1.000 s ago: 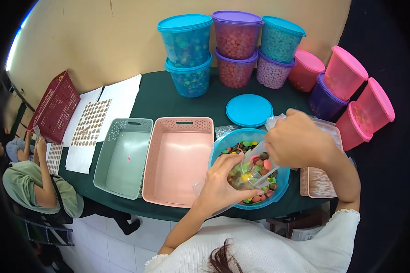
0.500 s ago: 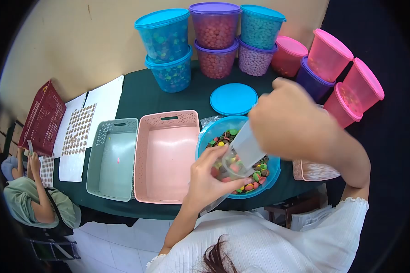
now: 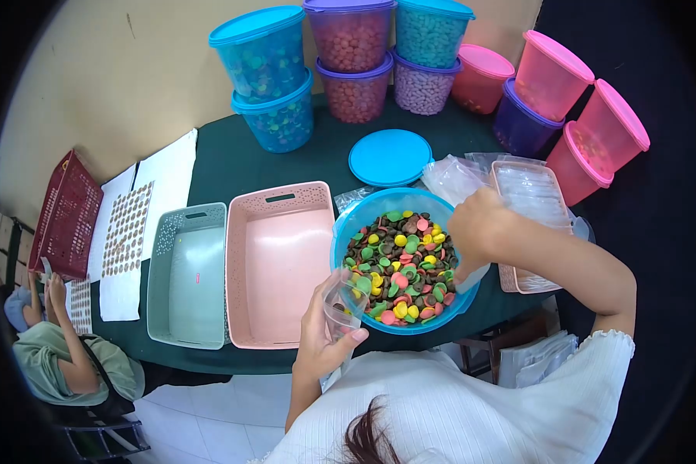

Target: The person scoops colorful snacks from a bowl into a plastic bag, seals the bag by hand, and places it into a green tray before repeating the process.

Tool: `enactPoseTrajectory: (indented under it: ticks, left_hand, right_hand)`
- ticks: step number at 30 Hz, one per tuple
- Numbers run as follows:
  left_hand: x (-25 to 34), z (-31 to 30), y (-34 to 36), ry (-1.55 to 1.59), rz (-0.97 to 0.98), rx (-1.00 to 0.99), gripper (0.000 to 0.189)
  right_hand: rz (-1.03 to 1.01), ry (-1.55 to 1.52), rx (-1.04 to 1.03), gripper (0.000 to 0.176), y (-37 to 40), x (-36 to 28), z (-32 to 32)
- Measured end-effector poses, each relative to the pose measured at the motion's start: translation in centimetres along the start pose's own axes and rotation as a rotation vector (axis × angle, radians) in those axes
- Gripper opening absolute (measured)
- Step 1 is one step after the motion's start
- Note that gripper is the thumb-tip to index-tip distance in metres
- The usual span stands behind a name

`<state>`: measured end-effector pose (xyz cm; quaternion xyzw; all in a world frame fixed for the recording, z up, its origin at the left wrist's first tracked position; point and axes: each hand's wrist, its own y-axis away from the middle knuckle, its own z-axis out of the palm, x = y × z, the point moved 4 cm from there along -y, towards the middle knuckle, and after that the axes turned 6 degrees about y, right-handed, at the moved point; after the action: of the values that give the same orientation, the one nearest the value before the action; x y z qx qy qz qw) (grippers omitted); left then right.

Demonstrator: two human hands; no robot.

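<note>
A blue bowl (image 3: 458, 309) holds many brown, green, yellow and pink candies (image 3: 402, 267). At its left rim my left hand (image 3: 321, 332) is closed around a clear plastic bag (image 3: 346, 300) with a round, stiff-looking mouth. Some candies show through it, and its lower part hangs below my palm. My right hand (image 3: 478, 232) is over the bowl's right rim with its fingers curled. Below it shows part of a translucent plastic scoop (image 3: 473, 280); my hand hides the rest.
Left of the bowl stand a pink basket (image 3: 278, 340) and a grey-green basket (image 3: 185, 340). A blue lid (image 3: 390, 157) and loose plastic bags (image 3: 452, 176) lie behind it. Stacked tubs (image 3: 352, 93) line the back. A co-worker (image 3: 69, 356) works at far left.
My right hand has moved right and down from above the bag to the bowl's right rim, taking the scoop along. My left hand has moved left with the bag, uncovering the candies.
</note>
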<state>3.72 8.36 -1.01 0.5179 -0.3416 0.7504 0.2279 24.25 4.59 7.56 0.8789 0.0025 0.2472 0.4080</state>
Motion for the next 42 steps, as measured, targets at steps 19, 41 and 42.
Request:
enactPoseTrajectory:
  ticks: [19,41,42]
  left_hand:
    - [0.1,-0.1,-0.3,0.09,-0.104,0.052,0.064]
    - [0.2,-0.2,-0.4,0.034,-0.088,0.035,0.057]
    - [0.1,-0.2,-0.4,0.029,-0.096,0.038,0.057]
  right_hand:
    - [0.18,-0.37,0.733,0.068,0.3,-3.4,6.0]
    - [-0.241,-0.776,0.86,0.065,-4.5,-2.7,6.1]
    - [-0.291,-0.861,0.798,0.065,-4.8,-2.8,6.1]
